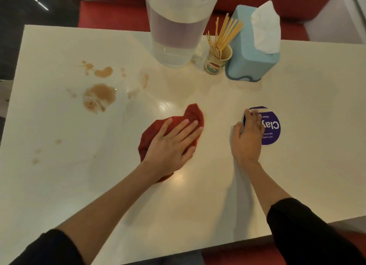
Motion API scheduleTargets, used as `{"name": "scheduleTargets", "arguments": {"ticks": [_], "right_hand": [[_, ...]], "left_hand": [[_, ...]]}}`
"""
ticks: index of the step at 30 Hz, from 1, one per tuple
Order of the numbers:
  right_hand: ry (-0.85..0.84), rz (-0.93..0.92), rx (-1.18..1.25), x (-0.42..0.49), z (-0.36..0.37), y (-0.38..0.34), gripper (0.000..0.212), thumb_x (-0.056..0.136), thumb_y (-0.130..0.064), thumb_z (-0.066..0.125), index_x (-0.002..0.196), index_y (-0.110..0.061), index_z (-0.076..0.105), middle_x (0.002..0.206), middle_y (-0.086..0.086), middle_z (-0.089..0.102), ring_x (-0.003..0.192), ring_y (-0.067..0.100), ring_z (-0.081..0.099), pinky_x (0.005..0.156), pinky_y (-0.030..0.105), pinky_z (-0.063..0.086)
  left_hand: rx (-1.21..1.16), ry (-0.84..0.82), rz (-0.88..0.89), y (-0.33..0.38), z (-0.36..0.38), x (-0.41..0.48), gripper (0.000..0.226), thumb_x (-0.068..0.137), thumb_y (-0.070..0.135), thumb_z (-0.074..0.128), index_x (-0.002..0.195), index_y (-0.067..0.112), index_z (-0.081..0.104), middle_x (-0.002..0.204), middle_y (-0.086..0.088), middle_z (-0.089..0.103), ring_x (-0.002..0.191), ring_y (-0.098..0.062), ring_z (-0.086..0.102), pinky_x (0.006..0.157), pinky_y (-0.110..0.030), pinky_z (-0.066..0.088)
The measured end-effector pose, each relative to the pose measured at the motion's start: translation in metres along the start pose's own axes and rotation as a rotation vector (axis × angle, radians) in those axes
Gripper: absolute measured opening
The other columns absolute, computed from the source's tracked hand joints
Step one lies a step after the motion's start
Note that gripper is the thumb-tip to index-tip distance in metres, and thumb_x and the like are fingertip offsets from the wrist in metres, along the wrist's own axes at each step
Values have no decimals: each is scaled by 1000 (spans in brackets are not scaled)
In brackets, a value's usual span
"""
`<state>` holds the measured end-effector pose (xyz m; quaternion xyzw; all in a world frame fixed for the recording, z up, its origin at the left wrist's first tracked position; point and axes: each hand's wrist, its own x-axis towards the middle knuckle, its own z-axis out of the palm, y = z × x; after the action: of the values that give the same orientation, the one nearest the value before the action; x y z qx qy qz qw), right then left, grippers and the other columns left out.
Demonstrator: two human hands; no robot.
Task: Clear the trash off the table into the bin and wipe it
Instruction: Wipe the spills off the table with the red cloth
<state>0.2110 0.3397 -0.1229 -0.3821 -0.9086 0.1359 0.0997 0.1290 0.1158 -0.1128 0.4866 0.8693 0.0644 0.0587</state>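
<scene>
One red cloth (191, 114) lies mid-table (198, 205), and the left hand (172, 146) presses it flat with fingers straight and spread. The right hand (247, 138) rests on one purple sticker (274, 126) to the right; whether it pinches anything I cannot tell. Two large brown spills (99, 96) with smaller drops sit far left. One jug (174, 33), one stick cup (216, 61) and one tissue box (247, 63) stand at the far edge.

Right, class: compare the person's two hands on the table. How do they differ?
The left hand lies flat with fingers spread, pressing on a crumpled red cloth; the right hand keeps its fingers close together and rests on a round purple sticker. The left hand is nearer the brown spills; the right hand is farther from them. Both are palm down on the white table.
</scene>
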Motion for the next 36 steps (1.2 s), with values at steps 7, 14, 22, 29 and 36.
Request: {"name": "scheduleTargets", "arguments": {"ticks": [7, 14, 22, 29, 36], "right_hand": [[11, -33, -48, 2, 4, 4, 48, 98, -22, 31, 142, -5, 38, 151, 16, 36, 143, 31, 26, 118, 44, 20], [19, -39, -62, 0, 6, 5, 52, 96, -24, 28, 143, -4, 37, 151, 17, 36, 143, 31, 26, 118, 46, 20], [25, -35, -33, 0, 7, 5, 51, 96, -23, 31, 143, -4, 38, 151, 17, 36, 144, 30, 27, 118, 45, 19], [25, -32, -53, 1, 8, 5, 50, 96, -23, 32, 142, -4, 38, 150, 18, 37, 143, 32, 28, 117, 46, 23], [14, -6, -45, 1, 4, 2, 52, 95, -24, 28, 142, -4, 39, 150, 18, 37, 143, 33, 27, 117, 47, 23]], "left_hand": [[24, 20, -572, -13, -7, 66, 60, 101, 41, 17, 156, 18, 14, 162, -3, 16, 149, -22, 12, 117, -55, 2], [47, -9, -265, 47, 1, 85, 59, 103, 38, 13, 155, 11, 10, 162, -10, 14, 150, -26, 11, 121, -49, 3], [85, -34, 118, -13, -2, 9, 53, 100, 46, 24, 152, 35, 27, 157, 9, 29, 145, -13, 28, 116, -43, 18], [46, 101, -448, -51, -9, 65, 54, 100, 41, 25, 153, 29, 25, 159, 3, 26, 147, -17, 23, 117, -47, 13], [20, 60, -323, 8, 1, 40, 56, 101, 38, 19, 154, 20, 22, 159, -1, 26, 147, -23, 23, 117, -49, 14]]}}
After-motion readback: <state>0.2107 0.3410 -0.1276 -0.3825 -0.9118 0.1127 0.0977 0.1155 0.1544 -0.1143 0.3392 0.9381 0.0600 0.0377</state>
